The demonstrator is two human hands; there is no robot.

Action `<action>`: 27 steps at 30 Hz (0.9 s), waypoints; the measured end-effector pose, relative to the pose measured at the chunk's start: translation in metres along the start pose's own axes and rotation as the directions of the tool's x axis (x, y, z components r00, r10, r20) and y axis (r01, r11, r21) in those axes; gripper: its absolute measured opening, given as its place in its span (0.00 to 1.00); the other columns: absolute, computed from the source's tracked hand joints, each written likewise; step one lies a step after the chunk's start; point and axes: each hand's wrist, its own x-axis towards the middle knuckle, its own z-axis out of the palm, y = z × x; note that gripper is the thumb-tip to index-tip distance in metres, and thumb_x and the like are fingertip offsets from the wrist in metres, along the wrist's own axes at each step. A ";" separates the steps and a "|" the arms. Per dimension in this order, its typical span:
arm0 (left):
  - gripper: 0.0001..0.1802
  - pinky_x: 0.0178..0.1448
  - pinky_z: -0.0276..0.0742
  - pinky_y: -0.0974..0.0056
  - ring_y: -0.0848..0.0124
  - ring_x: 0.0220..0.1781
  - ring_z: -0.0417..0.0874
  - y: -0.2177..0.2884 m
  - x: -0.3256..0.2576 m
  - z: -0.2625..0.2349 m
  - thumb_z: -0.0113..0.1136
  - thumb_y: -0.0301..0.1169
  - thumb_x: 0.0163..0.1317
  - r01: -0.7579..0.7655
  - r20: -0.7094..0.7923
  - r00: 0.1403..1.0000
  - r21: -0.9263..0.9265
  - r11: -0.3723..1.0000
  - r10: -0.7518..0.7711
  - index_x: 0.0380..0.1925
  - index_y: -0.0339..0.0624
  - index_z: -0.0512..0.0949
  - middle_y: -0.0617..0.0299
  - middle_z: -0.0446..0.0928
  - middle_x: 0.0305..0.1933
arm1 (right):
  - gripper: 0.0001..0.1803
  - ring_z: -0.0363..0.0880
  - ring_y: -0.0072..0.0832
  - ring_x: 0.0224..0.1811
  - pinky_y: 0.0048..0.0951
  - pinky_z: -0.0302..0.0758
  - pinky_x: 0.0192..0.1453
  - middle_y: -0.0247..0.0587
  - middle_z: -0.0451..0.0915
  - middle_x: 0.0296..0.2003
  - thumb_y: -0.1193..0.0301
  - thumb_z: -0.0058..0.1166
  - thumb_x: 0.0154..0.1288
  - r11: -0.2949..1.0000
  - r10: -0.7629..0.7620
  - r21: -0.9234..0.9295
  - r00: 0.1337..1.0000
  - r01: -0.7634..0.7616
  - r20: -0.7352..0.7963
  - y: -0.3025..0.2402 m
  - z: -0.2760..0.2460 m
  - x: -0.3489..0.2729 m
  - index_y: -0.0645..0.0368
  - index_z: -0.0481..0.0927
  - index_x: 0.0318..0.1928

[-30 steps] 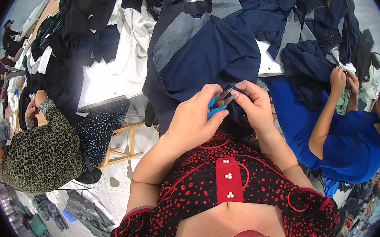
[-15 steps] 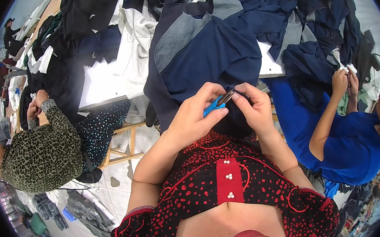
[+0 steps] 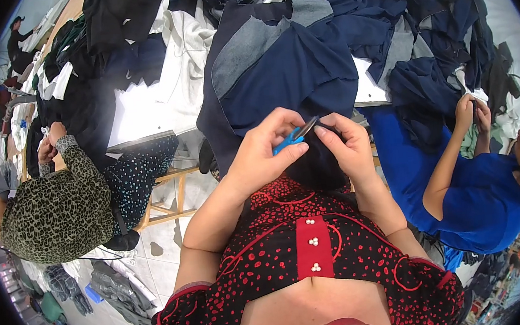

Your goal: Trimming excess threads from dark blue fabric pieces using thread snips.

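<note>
Blue-handled thread snips (image 3: pixel 288 141) lie in my left hand (image 3: pixel 266 146), its thumb and fingers closed round the handle. Their metal blades point up and right, toward my other hand. Between thumb and bent fingers, my right hand (image 3: pixel 346 145) pinches an edge of dark navy fabric (image 3: pixel 313 164), which hangs down toward my lap. The blade tips are close to the pinched edge; whether they touch it I cannot tell. In front of my hands a large navy garment piece (image 3: pixel 282 67) with a grey inner side drapes over the table edge.
Heaps of navy cloth (image 3: pixel 432 79) and a white cloth (image 3: pixel 186 63) cover the white table (image 3: pixel 138 114). At the left sits a person in a leopard-print top (image 3: pixel 53 202); at the right, one in blue (image 3: pixel 486 204). Both handle cloth. Wooden stool legs (image 3: pixel 167 201) stand below.
My left hand has shifted slightly left and up with the snips, so the blades are a little farther from my right fingers. My right hand stays nearly in place.
</note>
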 end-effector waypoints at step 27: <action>0.06 0.23 0.60 0.76 0.81 0.21 0.67 -0.021 0.019 -0.010 0.58 0.25 0.54 0.021 0.012 1.000 -0.063 0.998 -0.020 0.31 0.38 0.71 0.60 0.73 0.40 | 0.06 0.75 0.23 0.31 0.23 0.70 0.38 0.40 0.77 0.26 0.74 0.53 0.59 0.991 0.054 -0.124 0.993 -0.041 0.106 0.014 -0.008 0.006 0.65 0.77 0.34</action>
